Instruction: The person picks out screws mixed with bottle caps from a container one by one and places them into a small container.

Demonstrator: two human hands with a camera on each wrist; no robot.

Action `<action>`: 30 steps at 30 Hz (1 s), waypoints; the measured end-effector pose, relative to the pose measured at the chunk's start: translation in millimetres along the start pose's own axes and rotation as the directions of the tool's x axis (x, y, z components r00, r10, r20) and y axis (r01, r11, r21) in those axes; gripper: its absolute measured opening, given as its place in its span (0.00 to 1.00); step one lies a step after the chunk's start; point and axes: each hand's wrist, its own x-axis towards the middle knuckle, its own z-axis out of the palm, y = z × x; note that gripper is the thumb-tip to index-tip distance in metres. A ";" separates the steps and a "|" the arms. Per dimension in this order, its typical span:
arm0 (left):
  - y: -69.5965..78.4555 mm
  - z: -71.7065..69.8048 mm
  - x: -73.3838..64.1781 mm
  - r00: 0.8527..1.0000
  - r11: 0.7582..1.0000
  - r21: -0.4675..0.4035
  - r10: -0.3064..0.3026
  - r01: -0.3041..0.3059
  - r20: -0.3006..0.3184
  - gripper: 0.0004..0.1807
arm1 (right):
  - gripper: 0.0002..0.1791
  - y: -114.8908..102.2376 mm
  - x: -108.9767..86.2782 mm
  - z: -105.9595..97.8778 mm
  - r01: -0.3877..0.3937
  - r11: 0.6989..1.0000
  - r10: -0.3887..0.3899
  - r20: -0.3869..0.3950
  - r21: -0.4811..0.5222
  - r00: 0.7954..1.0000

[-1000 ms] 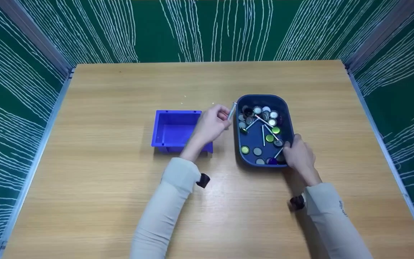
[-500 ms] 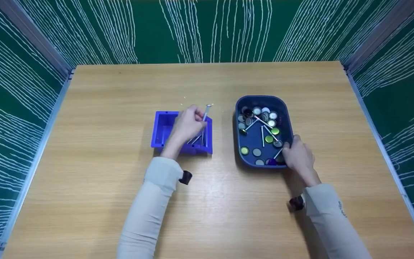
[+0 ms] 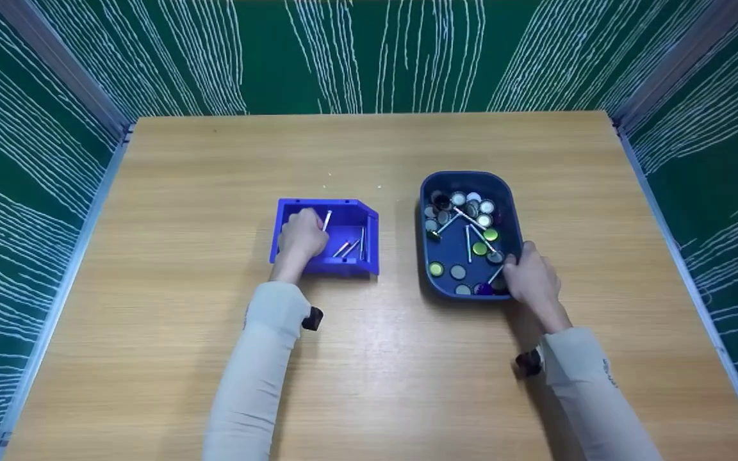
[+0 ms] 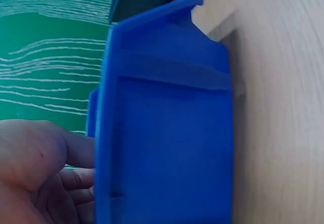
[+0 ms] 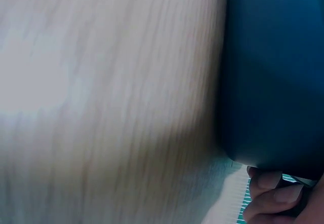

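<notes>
Sleeves [image 3: 247, 378], pale grey with turned-back cuffs, come in from the near side over a wood-grain desk [image 3: 407, 384]; small black device [image 3: 312, 319] at left cuff, matching black one [image 3: 528, 363] at right. Right hand [image 3: 532, 275] grips the near-right corner of a dark blue tray [image 3: 459, 298], thumb over the rim; right wrist view has curled fingers by the tray's outer side. Tray sits flat on the desk, right of a brighter blue bin [image 3: 337, 269], clear gap between them. Left hand [image 3: 303, 237] is over the bin's left part, pinching one bolt [image 3: 327, 221], tilted, head up; fingertips hidden. Left wrist view shows thumb and fingers passing behind the bin's wall. Three loose bolts [image 3: 362, 243] lie in the bin's right half, toward the near wall. Tray load: yellow-green cap [image 3: 436, 269], grey cap [image 3: 458, 272] and purple cap [image 3: 484, 289] at the near end; tray bolts [image 3: 469, 243] mid-tray, some crossing; pale caps [image 3: 487, 206] and darker ones bunched at the far end. White specks [image 3: 324, 186] on the desk beyond the bin. Farthest: green wall [image 3: 273, 64] with wavy white lines, behind the desk's back edge.
</notes>
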 end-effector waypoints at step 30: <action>62.1 6.2 -11.4 0.992 0.989 -0.090 0.117 -0.120 -0.046 0.10 | 0.25 0.6 -0.8 0.7 -0.010 1.000 0.010 0.000 0.010 1.000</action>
